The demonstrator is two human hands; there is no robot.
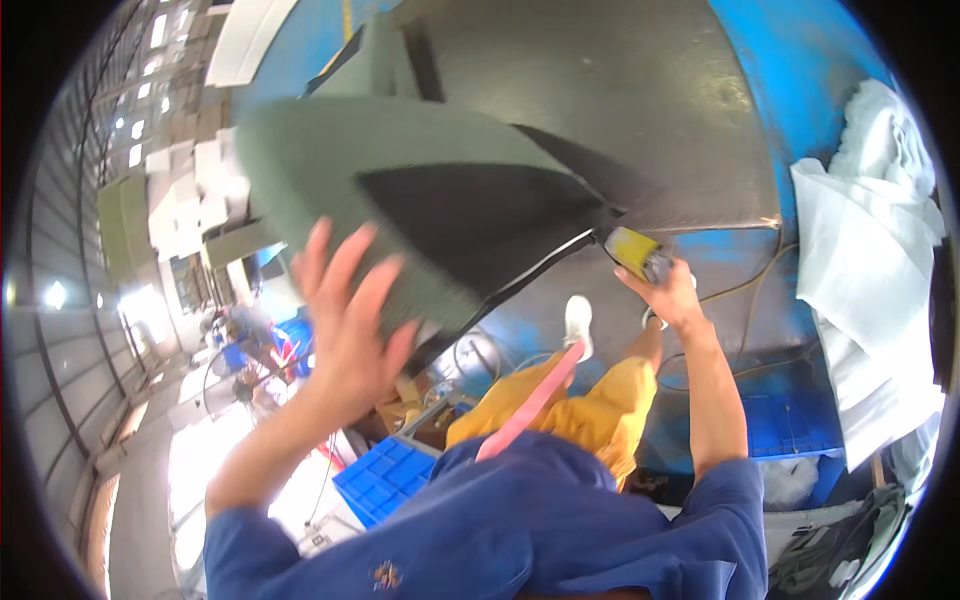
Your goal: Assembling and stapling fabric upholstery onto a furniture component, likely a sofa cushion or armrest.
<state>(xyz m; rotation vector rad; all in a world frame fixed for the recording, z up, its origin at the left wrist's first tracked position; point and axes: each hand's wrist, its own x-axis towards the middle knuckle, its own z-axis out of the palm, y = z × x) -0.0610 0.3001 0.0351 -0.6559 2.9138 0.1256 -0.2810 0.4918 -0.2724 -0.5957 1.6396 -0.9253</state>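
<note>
- Nearly flat, the spread left hand (350, 335) overlaps, at left, a curved green-and-black fabric panel (310, 150), motion-blurred.
- At right, the right hand (672, 297) grips a yellow-grey blocky tool (632, 250), tip unclear.

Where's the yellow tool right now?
In the head view, the yellow tool is just right of centre, gripped in the right hand, beside the lower right end of the green-and-black piece.
</note>
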